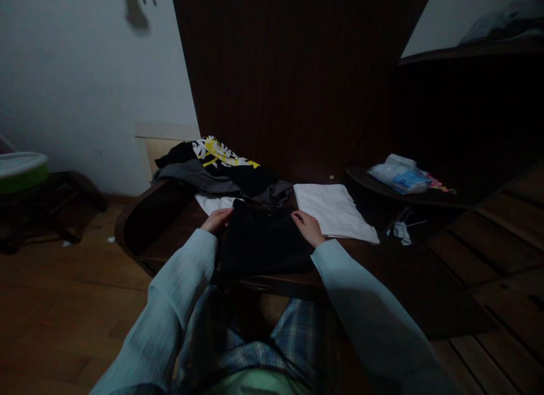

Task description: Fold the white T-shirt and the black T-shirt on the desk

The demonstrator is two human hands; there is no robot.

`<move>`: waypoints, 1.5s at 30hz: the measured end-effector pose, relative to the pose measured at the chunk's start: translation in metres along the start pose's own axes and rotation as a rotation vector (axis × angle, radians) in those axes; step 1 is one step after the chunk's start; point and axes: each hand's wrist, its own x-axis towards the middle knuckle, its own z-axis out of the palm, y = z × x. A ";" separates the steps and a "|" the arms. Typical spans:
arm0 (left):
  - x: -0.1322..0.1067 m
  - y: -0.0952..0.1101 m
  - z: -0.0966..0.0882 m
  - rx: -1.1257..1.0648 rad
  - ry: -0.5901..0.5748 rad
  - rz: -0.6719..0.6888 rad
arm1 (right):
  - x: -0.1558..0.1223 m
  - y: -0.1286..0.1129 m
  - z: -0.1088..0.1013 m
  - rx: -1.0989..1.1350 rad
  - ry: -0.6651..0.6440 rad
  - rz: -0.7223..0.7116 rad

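Note:
A black garment point(266, 245), folded into a rough rectangle, lies flat on the dark wooden table point(170, 236) in front of me. At its upper left edge my left hand point(217, 220) pinches the cloth between thumb and fingers. My right hand point(308, 227) grips the upper right edge in the same way, fingers pressed together. Just right of that hand lies a folded white cloth point(334, 211). Behind the black garment is a loose heap with a grey garment point(199, 177) and a black garment with yellow and white print point(225, 154). Some white cloth point(208, 203) shows under the heap.
On a rounded dark shelf point(361, 177) to the right sits a plastic packet point(402, 174) with a blue label. A tall dark panel point(289, 83) rises behind the table. At far left a green-and-white tub point(23, 171) rests on a dark stand point(63, 196).

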 end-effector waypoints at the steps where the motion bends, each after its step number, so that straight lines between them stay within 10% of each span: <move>1: 0.000 0.000 0.001 -0.001 -0.007 -0.011 | 0.000 -0.001 0.000 -0.005 -0.005 -0.006; 18: -0.005 0.011 0.000 -0.078 0.215 0.017 | 0.001 0.003 0.000 0.075 0.133 -0.035; 26: 0.002 0.002 0.003 0.253 0.212 0.075 | 0.004 0.005 0.001 0.095 0.076 0.176; 36: -0.005 0.002 0.007 0.519 0.277 0.387 | 0.001 0.004 -0.012 -0.098 0.206 0.033; 41: -0.006 0.004 0.010 0.734 0.188 0.396 | -0.001 -0.001 -0.008 -0.171 0.050 -0.058; 45: -0.013 0.008 0.007 0.707 0.433 0.353 | -0.001 -0.002 -0.015 -0.166 0.114 -0.002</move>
